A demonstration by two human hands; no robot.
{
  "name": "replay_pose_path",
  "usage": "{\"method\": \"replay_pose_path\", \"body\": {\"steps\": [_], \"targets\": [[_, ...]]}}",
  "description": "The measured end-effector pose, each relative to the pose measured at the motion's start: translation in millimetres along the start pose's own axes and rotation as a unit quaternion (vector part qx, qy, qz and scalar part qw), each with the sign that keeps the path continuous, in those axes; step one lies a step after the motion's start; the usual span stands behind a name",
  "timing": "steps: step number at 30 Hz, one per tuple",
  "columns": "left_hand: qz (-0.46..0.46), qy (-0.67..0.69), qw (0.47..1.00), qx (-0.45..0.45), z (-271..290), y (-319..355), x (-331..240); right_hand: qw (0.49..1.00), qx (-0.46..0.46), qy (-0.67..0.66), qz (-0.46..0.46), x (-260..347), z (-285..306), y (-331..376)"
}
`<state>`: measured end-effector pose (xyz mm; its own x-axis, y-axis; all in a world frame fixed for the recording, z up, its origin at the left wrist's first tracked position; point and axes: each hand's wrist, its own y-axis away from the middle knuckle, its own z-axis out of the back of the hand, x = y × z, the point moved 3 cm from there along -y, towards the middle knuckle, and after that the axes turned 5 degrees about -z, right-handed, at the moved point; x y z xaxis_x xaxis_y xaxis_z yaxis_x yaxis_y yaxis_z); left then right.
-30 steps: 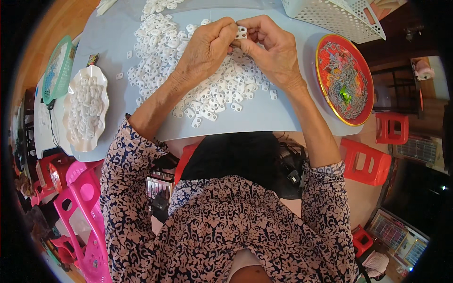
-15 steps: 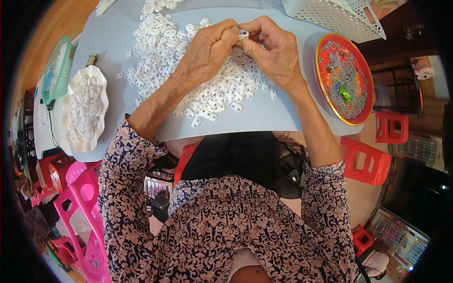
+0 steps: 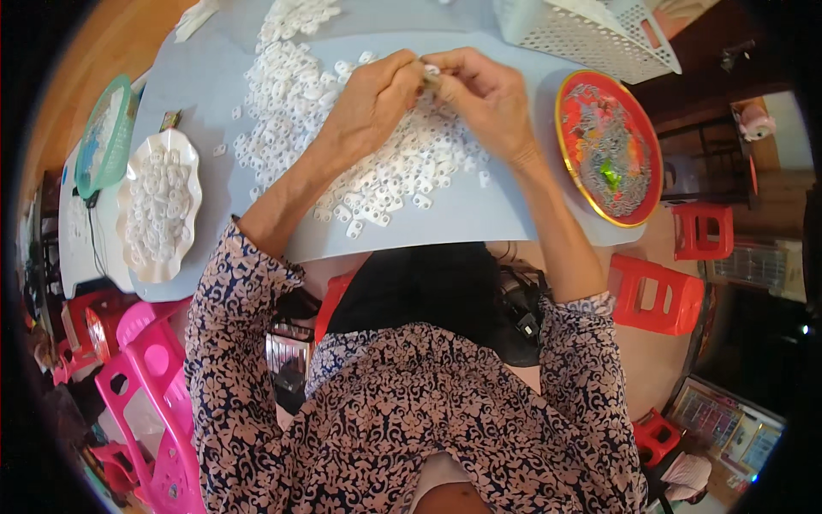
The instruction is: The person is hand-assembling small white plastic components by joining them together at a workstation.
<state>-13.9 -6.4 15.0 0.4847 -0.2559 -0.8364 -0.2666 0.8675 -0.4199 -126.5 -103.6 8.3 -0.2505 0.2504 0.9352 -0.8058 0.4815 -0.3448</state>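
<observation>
My left hand (image 3: pixel 370 104) and my right hand (image 3: pixel 488 101) meet fingertip to fingertip over a pile of several small white plastic pieces (image 3: pixel 295 103) on a pale blue table (image 3: pixel 505 218). Both hands pinch one small white piece (image 3: pixel 431 71) between thumbs and forefingers, just above the pile. Most of that piece is hidden by the fingers.
A white scalloped dish (image 3: pixel 158 206) with white pieces lies at the left, a green basket (image 3: pixel 103 133) beyond it. A round red tray with a gold rim (image 3: pixel 606 154) sits at the right, a white perforated basket (image 3: pixel 582 30) at the far right. Red stools (image 3: pixel 658 295) and pink stools (image 3: pixel 145 394) stand below the table.
Both hands stay together over the pile; the fingers have closed in more tightly around the small white piece, which shows less than before.
</observation>
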Motion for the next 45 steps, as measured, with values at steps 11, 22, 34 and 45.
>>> {"method": "replay_pose_path", "body": {"steps": [11,22,34,45], "targets": [[0.011,0.057,0.997,-0.054,12.5,1.3,4.2,0.988,-0.131,0.080,0.019,14.9,19.5,-9.2],[0.010,0.102,0.988,-0.111,22.3,-3.5,16.6,0.878,-0.149,0.438,0.125,46.7,98.0,-40.3],[0.031,0.094,0.991,-0.090,14.6,-1.4,15.8,0.882,0.159,0.436,0.083,10.1,17.0,2.1],[0.026,0.067,0.995,-0.062,12.2,0.3,13.4,0.865,0.151,0.473,0.070,13.5,13.8,4.3]]}}
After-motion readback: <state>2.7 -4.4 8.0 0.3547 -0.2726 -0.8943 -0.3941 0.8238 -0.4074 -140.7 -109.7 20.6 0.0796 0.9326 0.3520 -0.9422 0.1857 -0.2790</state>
